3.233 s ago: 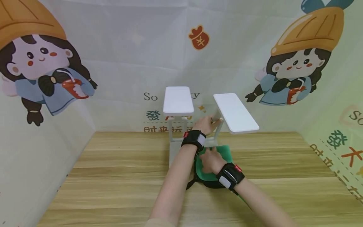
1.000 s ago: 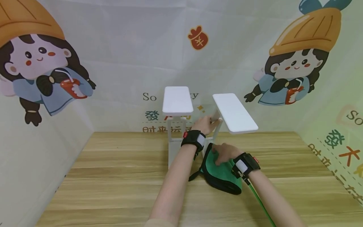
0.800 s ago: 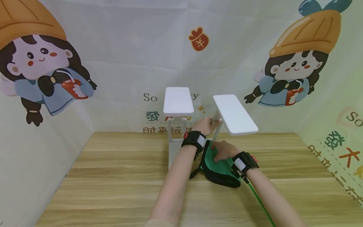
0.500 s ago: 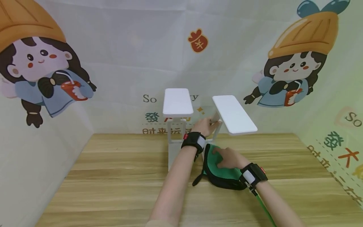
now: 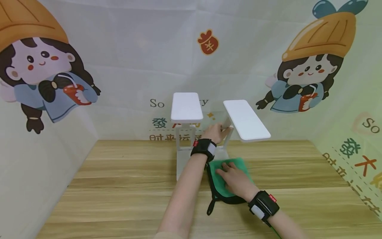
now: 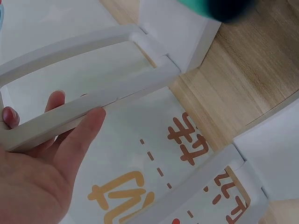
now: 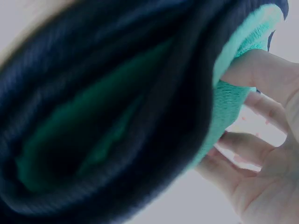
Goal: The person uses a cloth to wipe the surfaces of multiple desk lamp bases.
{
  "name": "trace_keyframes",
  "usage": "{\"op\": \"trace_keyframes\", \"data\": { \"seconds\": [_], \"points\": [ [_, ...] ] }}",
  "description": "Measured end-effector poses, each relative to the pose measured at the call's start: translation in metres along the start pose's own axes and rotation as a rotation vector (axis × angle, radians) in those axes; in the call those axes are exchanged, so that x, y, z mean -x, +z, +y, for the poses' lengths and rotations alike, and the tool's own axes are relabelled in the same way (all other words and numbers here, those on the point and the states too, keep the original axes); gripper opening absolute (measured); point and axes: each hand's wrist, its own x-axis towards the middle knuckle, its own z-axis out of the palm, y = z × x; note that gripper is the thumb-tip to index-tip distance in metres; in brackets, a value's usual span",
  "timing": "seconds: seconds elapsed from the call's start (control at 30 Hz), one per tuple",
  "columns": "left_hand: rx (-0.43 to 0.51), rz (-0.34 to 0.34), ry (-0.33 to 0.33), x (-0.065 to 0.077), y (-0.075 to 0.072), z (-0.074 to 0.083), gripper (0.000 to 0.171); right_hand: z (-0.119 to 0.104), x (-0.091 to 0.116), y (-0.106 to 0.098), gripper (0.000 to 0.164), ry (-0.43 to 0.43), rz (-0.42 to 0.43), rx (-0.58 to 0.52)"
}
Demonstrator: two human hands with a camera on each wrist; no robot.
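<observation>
Two white folding tablet stands rise from the table: the left stand [image 5: 186,107] and the right stand [image 5: 247,120], whose top plate is turned. My left hand [image 5: 213,133] holds the right stand's upright frame; in the left wrist view its bar [image 6: 88,105] passes between thumb and fingers. My right hand [image 5: 237,181] is on a folded green cloth [image 5: 219,184] with black edging and a hanging loop, lying over the front of the right stand's base. In the right wrist view the thumb and bent fingertips [image 7: 247,144] touch the cloth. Much of that base is hidden.
The wood-grain table [image 5: 125,199] ends at a printed white backdrop [image 5: 134,49] behind and at both sides. Black bands [image 5: 264,205] circle both wrists. A green cord [image 5: 274,232] trails from the right one.
The right hand has brought the cloth from a raised, tilted position near the right stand's frame down and toward the front, where it lies flatter. The left hand and both stands stay put.
</observation>
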Motion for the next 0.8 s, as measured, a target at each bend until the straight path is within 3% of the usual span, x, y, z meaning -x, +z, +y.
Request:
{"op": "trace_keyframes", "data": {
  "seconds": [0.13, 0.3, 0.37, 0.43, 0.63, 0.8],
  "points": [
    [0.001, -0.025, -0.013, 0.004, -0.005, 0.001, 0.055, -0.008, -0.001, 0.003, 0.043, 0.029, 0.019, -0.016],
    [0.021, -0.048, -0.019, 0.004, -0.007, -0.001, 0.057, -0.013, 0.000, 0.003, 0.042, 0.236, -0.005, -0.013],
    [0.024, -0.052, -0.014, 0.002, -0.006, -0.001, 0.058, -0.014, 0.000, 0.002, 0.041, 0.280, -0.021, -0.002],
    [0.023, -0.053, -0.013, 0.001, -0.006, -0.002, 0.058, -0.015, -0.002, 0.001, 0.040, 0.261, -0.028, 0.010],
    [0.013, -0.041, -0.017, 0.000, -0.006, -0.003, 0.055, -0.013, -0.008, 0.004, 0.038, 0.086, -0.014, 0.018],
    [0.023, -0.054, -0.013, 0.002, -0.006, -0.001, 0.057, -0.011, -0.001, 0.003, 0.041, 0.173, 0.012, -0.004]
  ]
}}
